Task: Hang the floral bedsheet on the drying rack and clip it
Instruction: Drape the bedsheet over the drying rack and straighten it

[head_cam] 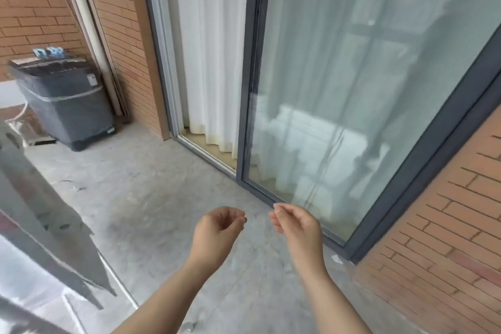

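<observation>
My left hand point(217, 228) and my right hand point(294, 224) are raised side by side over the concrete floor, fingers loosely curled, nothing in either. At the left edge hangs grey and white fabric point(46, 214), blurred, with a thin white rail point(119, 283) below it. Whether this is the floral bedsheet on the drying rack I cannot tell. No clips are visible.
A sliding glass door point(352, 89) with a dark frame stands ahead; its left half is open onto a white curtain point(211, 49). A dark washing machine point(65, 97) sits at the far left against the brick wall point(35, 3). More brick wall is at the right.
</observation>
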Available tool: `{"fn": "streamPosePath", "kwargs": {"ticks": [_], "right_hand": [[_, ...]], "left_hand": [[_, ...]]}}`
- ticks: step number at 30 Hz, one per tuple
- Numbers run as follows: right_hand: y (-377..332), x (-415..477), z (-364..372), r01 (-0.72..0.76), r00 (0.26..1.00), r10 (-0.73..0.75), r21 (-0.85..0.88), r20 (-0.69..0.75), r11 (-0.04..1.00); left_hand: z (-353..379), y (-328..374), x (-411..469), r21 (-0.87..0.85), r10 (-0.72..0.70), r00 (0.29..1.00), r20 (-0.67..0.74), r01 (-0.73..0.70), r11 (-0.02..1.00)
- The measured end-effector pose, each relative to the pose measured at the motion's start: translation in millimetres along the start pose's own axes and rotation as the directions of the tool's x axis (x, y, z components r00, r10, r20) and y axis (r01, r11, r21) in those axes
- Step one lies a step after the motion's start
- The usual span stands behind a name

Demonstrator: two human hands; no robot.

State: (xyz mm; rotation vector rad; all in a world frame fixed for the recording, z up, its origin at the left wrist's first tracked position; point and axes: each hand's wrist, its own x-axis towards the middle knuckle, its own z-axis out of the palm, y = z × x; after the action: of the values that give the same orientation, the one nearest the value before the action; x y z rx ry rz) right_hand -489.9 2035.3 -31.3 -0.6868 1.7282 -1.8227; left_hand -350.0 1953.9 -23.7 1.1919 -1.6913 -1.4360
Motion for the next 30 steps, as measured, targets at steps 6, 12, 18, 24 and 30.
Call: {"fn": "streamPosePath", "kwargs": {"ticks": [6, 12, 18, 24, 30], "right_hand": [[-2, 125, 65, 0.008, 0.975, 0.0, -0.034, 0.223, 0.999], [-6, 233, 163, 0.0, 0.921, 0.012, -0.03, 0.389, 1.0], [-13, 329, 259, 0.035, 0.831, -0.019, -0.019, 0.557, 0.999], [6, 440, 349, 0.006, 0.745, 0.008, -0.019, 0.667, 1.0], [1, 537, 437, -0.016, 0.617, 0.027, -0.021, 0.787, 1.0]], "left_hand": [[-12, 5, 112, 0.009, -0.007, 0.983, -0.184, 0.009, 1.0], [-66, 13, 219, 0.019, -0.024, 0.938, -0.347, 0.032, 0.999], [-112, 19, 316, -0.004, -0.082, 0.847, -0.525, 0.094, 0.996], [-139, 12, 427, -0.06, -0.126, 0.754, -0.644, 0.115, 0.992], [-171, 23, 520, -0.069, -0.151, 0.654, -0.741, 0.149, 0.986]]}}
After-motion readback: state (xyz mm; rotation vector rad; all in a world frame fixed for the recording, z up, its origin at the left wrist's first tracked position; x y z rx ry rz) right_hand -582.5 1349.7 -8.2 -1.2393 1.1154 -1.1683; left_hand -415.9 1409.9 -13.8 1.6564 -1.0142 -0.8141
